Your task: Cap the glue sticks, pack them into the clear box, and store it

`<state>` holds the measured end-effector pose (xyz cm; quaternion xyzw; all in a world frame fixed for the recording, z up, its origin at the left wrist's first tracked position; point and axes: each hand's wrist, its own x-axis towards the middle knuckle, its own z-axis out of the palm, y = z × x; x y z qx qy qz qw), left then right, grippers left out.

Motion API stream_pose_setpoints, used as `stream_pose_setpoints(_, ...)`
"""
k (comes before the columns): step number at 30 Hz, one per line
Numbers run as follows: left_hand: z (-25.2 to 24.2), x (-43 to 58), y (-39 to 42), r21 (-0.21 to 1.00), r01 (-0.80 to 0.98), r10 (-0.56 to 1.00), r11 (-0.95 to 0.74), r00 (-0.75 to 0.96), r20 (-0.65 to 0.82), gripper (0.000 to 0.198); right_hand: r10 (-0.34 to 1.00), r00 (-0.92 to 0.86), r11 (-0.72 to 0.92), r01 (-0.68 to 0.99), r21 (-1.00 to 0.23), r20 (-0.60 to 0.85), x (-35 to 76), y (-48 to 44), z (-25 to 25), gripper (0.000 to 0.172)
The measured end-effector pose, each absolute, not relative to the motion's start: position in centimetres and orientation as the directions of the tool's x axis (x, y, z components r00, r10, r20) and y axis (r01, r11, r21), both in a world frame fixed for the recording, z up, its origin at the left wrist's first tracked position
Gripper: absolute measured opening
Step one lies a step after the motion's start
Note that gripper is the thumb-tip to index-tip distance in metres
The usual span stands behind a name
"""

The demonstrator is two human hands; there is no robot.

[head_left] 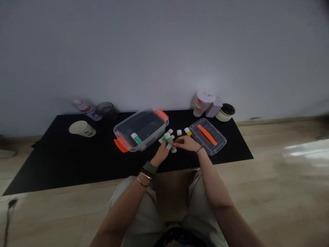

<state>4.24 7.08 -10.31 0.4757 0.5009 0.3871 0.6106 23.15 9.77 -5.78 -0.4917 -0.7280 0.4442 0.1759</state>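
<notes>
My left hand (161, 153) is closed around a green-and-white glue stick (168, 137), held just in front of the clear box. My right hand (188, 143) comes in from the other side with thumb and fingertips pinched together at the stick. What those fingertips grip is too small to make out. More green-and-white glue sticks lie bunched under and around my left hand, partly hidden by it. One glue stick (136, 138) rests inside the clear plastic box (151, 141) with orange clips. Beyond my right hand lie a white cap (179, 132) and a small yellow piece (189, 133).
The box's clear lid (218, 139) with its orange handle lies at right on the black table (77, 164). A paper cup (82, 128), a bottle (88, 110) and a dark jar (106, 109) stand left. A plastic cup (202, 104) and a lidded pot (224, 115) stand back right.
</notes>
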Motion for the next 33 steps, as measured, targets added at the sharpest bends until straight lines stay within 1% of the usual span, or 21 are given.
stream_pose_setpoints(2, -10.2, 4.2, 7.0, 0.966, 0.026, 0.944, 0.258, 0.207, -0.258, 0.06, 0.938, -0.311, 0.109, 0.688, -0.717, -0.155, 23.4, 9.9, -5.3, 0.028)
stream_pose_setpoints(4, -9.9, 4.1, 6.8, 0.97, 0.069, 0.941, 0.232, 0.236, -0.242, 0.056, 0.987, -0.139, 0.069, 0.823, -0.563, -0.083, 23.2, 10.1, -5.1, 0.025)
stream_pose_setpoints(5, -9.7, 4.1, 6.7, 0.974, 0.099, 0.942, 0.204, 0.25, -0.223, 0.052, 0.995, -0.086, 0.051, 0.872, -0.486, -0.049, 22.9, 10.2, -5.1, 0.027)
stream_pose_setpoints(6, -9.6, 4.1, 6.6, 0.976, 0.132, 0.942, 0.174, 0.266, -0.204, 0.048, 0.997, -0.067, 0.048, 0.908, -0.417, -0.031, 22.5, 10.2, -5.2, 0.032)
stream_pose_setpoints(8, -9.3, 4.2, 6.4, 0.976, 0.172, 0.936, 0.136, 0.3, -0.183, 0.043, 0.995, -0.089, 0.073, 0.952, -0.296, -0.04, 21.6, 10.4, -5.6, 0.04)
stream_pose_setpoints(11, -9.3, 4.3, 6.3, 0.974, 0.179, 0.925, 0.136, 0.328, -0.19, 0.044, 0.989, -0.11, 0.095, 0.983, -0.155, -0.095, 20.5, 10.5, -6.4, 0.044)
stream_pose_setpoints(13, -9.2, 4.3, 6.4, 0.972, 0.184, 0.924, 0.15, 0.325, -0.204, 0.046, 0.988, -0.103, 0.091, 0.99, -0.106, -0.112, 20.2, 10.5, -6.9, 0.043)
stream_pose_setpoints(15, -9.1, 4.3, 6.5, 0.969, 0.189, 0.925, 0.162, 0.312, -0.216, 0.046, 0.989, -0.103, 0.093, 0.991, -0.099, -0.109, 20.2, 10.5, -7.1, 0.041)
stream_pose_setpoints(21, -8.9, 4.0, 6.8, 0.968, 0.165, 0.923, 0.189, 0.308, -0.233, 0.045, 0.992, -0.087, 0.074, 0.988, -0.138, -0.087, 20.1, 10.6, -7.4, 0.029)
stream_pose_setpoints(24, -8.9, 4.0, 6.9, 0.969, 0.165, 0.929, 0.182, 0.294, -0.225, 0.046, 0.993, -0.08, 0.058, 0.975, -0.216, -0.092, 20.3, 10.9, -7.5, 0.027)
stream_pose_setpoints(26, -8.8, 3.9, 7.0, 0.969, 0.166, 0.932, 0.181, 0.284, -0.223, 0.048, 0.996, -0.063, 0.039, 0.944, -0.328, -0.064, 20.6, 11.2, -7.6, 0.029)
stream_pose_setpoints(29, -8.7, 3.7, 7.1, 0.968, 0.175, 0.929, 0.182, 0.292, -0.227, 0.05, 1.0, -0.003, -0.003, 0.814, -0.58, -0.009, 21.4, 11.7, -7.6, 0.038)
stream_pose_setpoints(31, -8.8, 3.6, 7.2, 0.965, 0.201, 0.929, 0.171, 0.293, -0.226, 0.048, 0.999, 0.018, -0.043, 0.662, -0.748, -0.041, 21.8, 12.0, -7.7, 0.038)
stream_pose_setpoints(33, -8.9, 3.6, 7.3, 0.961, 0.217, 0.933, 0.17, 0.28, -0.228, 0.046, 0.993, -0.017, -0.098, 0.459, -0.883, -0.12, 22.1, 12.2, -7.8, 0.032)
